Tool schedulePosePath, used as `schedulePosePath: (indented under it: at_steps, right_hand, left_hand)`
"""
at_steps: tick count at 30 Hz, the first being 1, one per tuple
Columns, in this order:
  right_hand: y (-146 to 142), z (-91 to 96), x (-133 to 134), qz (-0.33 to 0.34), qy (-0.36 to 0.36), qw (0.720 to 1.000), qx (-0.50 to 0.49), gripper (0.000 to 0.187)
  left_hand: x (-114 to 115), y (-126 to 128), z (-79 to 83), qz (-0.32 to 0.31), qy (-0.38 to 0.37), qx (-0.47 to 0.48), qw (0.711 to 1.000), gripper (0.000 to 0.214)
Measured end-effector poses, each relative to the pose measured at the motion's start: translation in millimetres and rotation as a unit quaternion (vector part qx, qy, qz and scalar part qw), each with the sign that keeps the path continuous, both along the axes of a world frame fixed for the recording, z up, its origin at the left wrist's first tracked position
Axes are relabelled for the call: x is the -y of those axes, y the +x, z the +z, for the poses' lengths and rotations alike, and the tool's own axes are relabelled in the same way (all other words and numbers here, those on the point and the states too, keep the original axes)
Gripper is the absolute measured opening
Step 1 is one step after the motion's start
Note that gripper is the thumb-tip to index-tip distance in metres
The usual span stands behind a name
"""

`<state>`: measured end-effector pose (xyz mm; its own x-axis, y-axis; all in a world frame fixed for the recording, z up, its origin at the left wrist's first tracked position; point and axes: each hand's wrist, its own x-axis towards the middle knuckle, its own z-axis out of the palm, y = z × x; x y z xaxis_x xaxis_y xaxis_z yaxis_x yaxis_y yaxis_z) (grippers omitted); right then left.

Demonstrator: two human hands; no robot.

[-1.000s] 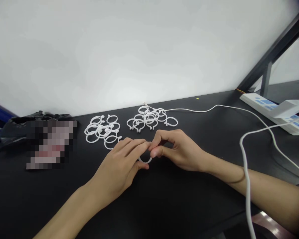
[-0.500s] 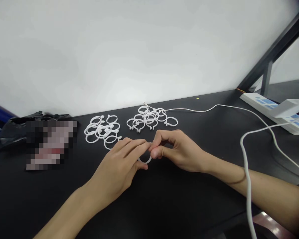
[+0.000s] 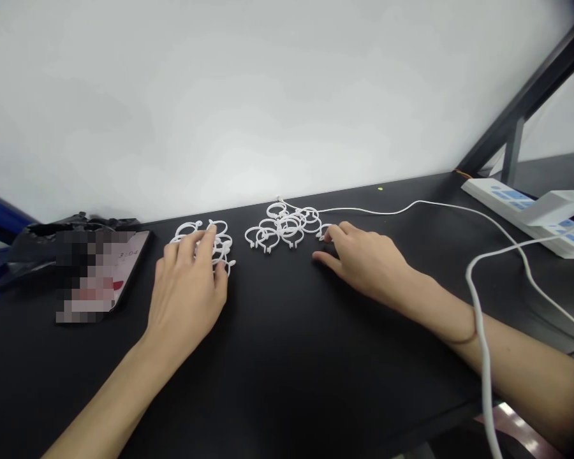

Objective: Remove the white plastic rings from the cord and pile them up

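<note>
Two loose piles of white plastic rings with small knobbed ends lie on the black table. My left hand (image 3: 189, 274) rests over the left pile (image 3: 222, 245) with its fingers spread and hides part of it. Whether its fingertips touch a ring cannot be made out. At the right edge of the other pile (image 3: 289, 228), my right hand (image 3: 370, 258) reaches toward a single ring (image 3: 324, 231). Its thumb stands apart from the index finger, and the fingers partly cover that ring.
A phone (image 3: 129, 255), partly blurred out, lies at the left beside a black plastic bag (image 3: 38, 245). A white cable (image 3: 392, 213) runs across the back, and a thicker one (image 3: 478, 306) hangs over my right forearm. A white device with blue labels (image 3: 516, 207) stands at the right.
My hands were together in the middle around one white ring. They have moved apart, the left one to the left pile and the right one up to the right pile's edge.
</note>
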<state>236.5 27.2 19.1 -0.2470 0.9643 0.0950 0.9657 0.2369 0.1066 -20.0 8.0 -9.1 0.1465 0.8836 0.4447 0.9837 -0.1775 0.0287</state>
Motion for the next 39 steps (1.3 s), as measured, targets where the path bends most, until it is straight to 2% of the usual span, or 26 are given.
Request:
schedulePosePath:
  at_steps: [4,8,10,12,15,19,23,27,30,35,39]
  right_hand:
    - [-3.8,0.0,1.1,0.032,-0.025,0.999,-0.031,0.03]
    - [-7.8,-6.8,3.2,0.126,-0.03,0.983,-0.128,0.02]
    - [-8.5,-13.5,3.6,0.193,-0.039,0.961,-0.194,0.02]
    - [-9.7,-20.7,4.2,0.237,-0.053,0.932,-0.268,0.031]
    - [-13.5,-27.6,6.4,0.267,-0.063,0.894,-0.354,0.045]
    - [-19.2,-24.9,11.0,0.297,-0.049,0.863,-0.405,0.045]
    - [-21.7,-17.2,15.8,0.303,-0.043,0.842,-0.444,0.034]
    - [-23.3,-12.7,19.8,0.287,-0.076,0.814,-0.499,0.025]
    - [-25.4,-11.3,21.6,0.27,-0.129,0.777,-0.554,0.022]
    - [-27.6,-11.6,20.8,0.229,-0.262,0.688,-0.637,0.015]
    - [-26.0,-11.9,19.2,0.222,-0.284,0.671,-0.648,0.017]
  left_hand:
    - [-0.6,-1.8,-0.1,0.016,-0.008,-0.003,1.0,0.051]
    - [4.6,6.0,-3.4,-0.052,-0.023,0.012,0.998,0.044]
    - [8.3,10.5,-4.7,-0.103,-0.033,0.017,0.994,0.041]
    - [12.0,14.4,-5.4,-0.153,-0.048,0.021,0.987,0.039]
    - [16.7,18.5,-5.1,-0.211,-0.072,0.034,0.974,0.04]
    - [20.5,21.5,-3.6,-0.251,-0.09,0.056,0.962,0.043]
    - [22.2,23.0,-2.2,-0.264,-0.105,0.073,0.956,0.047]
    - [22.3,23.8,-0.9,-0.272,-0.118,0.084,0.951,0.041]
    - [22.8,24.6,0.7,-0.274,-0.123,0.095,0.949,0.036]
    - [29.9,32.1,5.2,-0.261,-0.178,0.172,0.933,0.024]
    - [35.2,39.9,8.5,-0.215,-0.207,0.238,0.924,0.022]
